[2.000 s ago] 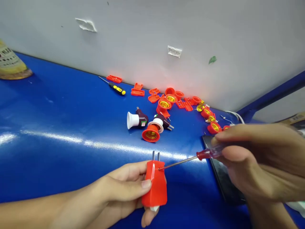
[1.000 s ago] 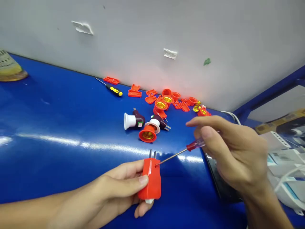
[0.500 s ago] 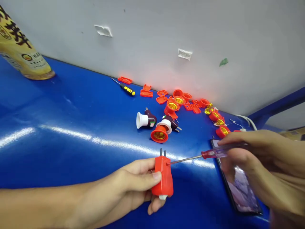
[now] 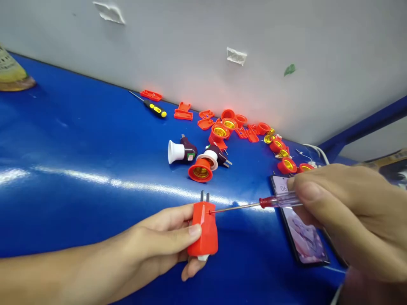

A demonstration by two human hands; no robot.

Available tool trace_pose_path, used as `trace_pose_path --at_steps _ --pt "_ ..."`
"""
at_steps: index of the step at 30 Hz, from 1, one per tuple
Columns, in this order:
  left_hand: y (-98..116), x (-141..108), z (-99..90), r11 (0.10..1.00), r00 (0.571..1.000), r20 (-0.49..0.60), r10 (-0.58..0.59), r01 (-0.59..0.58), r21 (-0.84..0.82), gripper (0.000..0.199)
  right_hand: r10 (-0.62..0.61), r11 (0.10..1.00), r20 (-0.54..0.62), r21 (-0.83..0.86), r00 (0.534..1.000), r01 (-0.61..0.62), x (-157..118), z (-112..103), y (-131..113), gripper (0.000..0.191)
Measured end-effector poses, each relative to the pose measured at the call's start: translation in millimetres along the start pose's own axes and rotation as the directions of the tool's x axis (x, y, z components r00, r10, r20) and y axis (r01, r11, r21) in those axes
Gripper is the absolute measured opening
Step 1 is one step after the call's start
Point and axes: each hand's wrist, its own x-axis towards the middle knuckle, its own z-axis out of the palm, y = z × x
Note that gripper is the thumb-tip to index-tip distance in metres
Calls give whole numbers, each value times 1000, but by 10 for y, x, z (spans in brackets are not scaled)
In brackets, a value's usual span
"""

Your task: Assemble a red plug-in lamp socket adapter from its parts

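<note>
My left hand [image 4: 165, 239] is closed around a red two-pin plug [image 4: 205, 233], thumb across its front face. Its two metal prongs point away from me, and a white piece sticks out at its near end. From the right, my right hand [image 4: 343, 212] grips the clear handle of a screwdriver [image 4: 267, 202] with a red collar. The screwdriver's thin shaft reaches left, and its tip meets a small hole on the plug's front near the prongs. Whether a screw sits in that hole is too small to tell.
Lamp sockets in red [image 4: 201, 170] and white with dark bodies [image 4: 181, 151] lie beyond the plug. Several red shells [image 4: 183, 112] and brass-threaded sockets line the wall. A black-yellow screwdriver [image 4: 154, 109], a phone [image 4: 303, 237] and a bottle [image 4: 14, 74] also rest on the blue table.
The view has shifted, so things appear further left and higher. My right hand's fingers have closed more firmly round the screwdriver handle. The tip stays at the plug's hole.
</note>
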Motion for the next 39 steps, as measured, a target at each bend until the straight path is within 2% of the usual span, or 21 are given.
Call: trace_pose_path --at_steps 2,4,8,11,14,17,20,24,27,30,32,37,39 --pt "-7 3 -12 1000 1000 -1 -1 1 13 29 -5 999 5 36 1000 5 20 20 -7 50" --pt "-23 8 -34 1000 1000 15 6 -6 19 29 37 999 -20 38 999 -36 33 54 1 48" --pt "-77 24 -93 1000 1000 31 3 -3 19 25 143 980 -58 151 988 -133 28 124 16 15" --pt "-102 35 -125 999 999 39 26 -27 31 24 196 947 -167 288 966 -142 18 181 6 21" --pt "-99 40 -137 999 998 50 28 -29 37 24 172 945 -232 314 957 -93 21 207 0 16" --pt "-92 44 -151 999 997 62 36 -38 27 26 95 974 -138 217 986 -64 19 151 11 16" --pt "-109 39 -182 998 996 80 38 -41 37 27 52 989 -26 137 998 -48 8 32 23 29" --pt "-143 15 -212 998 998 61 17 -20 53 30 53 999 43 -2 998 -53 27 -72 5 12" --pt "-142 16 -201 999 998 64 18 -21 43 29 -21 988 4 -151 1000 22 64 -34 -10 43" --pt "-131 35 -182 999 994 104 35 -37 20 29 -38 984 -14 -176 999 35 75 33 3 55" --pt "-122 48 -167 999 993 111 47 -49 15 28 -39 988 -7 -153 999 37 61 44 16 51" --pt "-42 56 -68 998 994 85 63 -65 23 26 -12 997 106 -76 994 20 -21 -25 -19 23" --pt "2 49 -11 993 996 40 82 -85 78 28 -29 996 73 -78 997 35 -59 -26 -43 22"
